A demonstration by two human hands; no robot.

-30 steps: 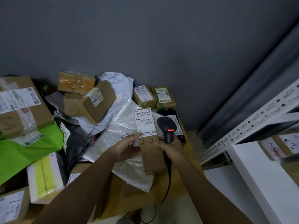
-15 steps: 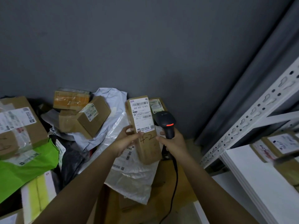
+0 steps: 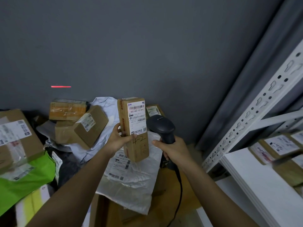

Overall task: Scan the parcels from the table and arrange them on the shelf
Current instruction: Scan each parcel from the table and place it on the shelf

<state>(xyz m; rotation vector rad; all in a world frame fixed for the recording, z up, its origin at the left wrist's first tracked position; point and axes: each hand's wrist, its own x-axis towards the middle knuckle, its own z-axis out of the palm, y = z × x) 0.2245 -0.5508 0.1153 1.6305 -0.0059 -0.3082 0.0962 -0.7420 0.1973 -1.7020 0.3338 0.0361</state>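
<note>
My left hand [image 3: 118,140] grips a long narrow cardboard parcel [image 3: 136,145] upright above the table, its white label facing me and "4-2" handwritten below it. My right hand [image 3: 173,150] holds the black corded barcode scanner [image 3: 161,128] just right of the parcel. A red scan line [image 3: 61,86] falls on the grey wall to the left, off the label. Several more parcels lie on the table: cardboard boxes [image 3: 82,128], a white plastic mailer [image 3: 131,179], a green bag [image 3: 24,182].
A white metal shelf [image 3: 255,182] stands at the right, with its perforated upright [image 3: 255,112] leaning across the view. Labelled cardboard parcels [image 3: 278,148] lie on the shelf board. A large box [image 3: 14,136] sits at the far left. The scanner cable [image 3: 179,194] hangs down.
My left hand has lifted the narrow parcel up off the pile and turned it upright. The scanner has risen beside it and a red scan line now shows on the wall.
</note>
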